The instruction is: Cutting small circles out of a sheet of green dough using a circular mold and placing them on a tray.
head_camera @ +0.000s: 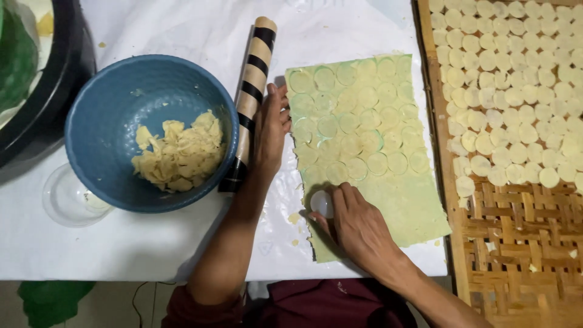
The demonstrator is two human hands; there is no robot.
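Maroon clothing (328, 307) sits at the bottom edge, closest to the camera, with both forearms extending up from it onto the white table cover (121, 243).

At far left, a clear round lid (70, 197) lies on the cover, partly under a blue bowl (146, 130). The bowl contains a pile of pale dough scraps (182, 152). A striped rolling pin (250, 100) leans against the bowl's right rim, running diagonally up and to the right.

Just right of the pin, the left hand (270, 130) lies flat, fingers extended and slightly spread, holding nothing. Its fingertips touch the left edge of the dough sheet (395, 200).

The sheet is pale green, flat, and marked with rows of pressed circles over its upper part; its lower right part is unmarked.

The right hand (358, 225) rests on the sheet's lower left corner. Its fingers close around a small white round cutter (322, 203), which is pressed against the dough below the lowest row of circles.

At far right, a woven bamboo tray (516, 255) holds many cut dough discs (516, 91) in its upper part.
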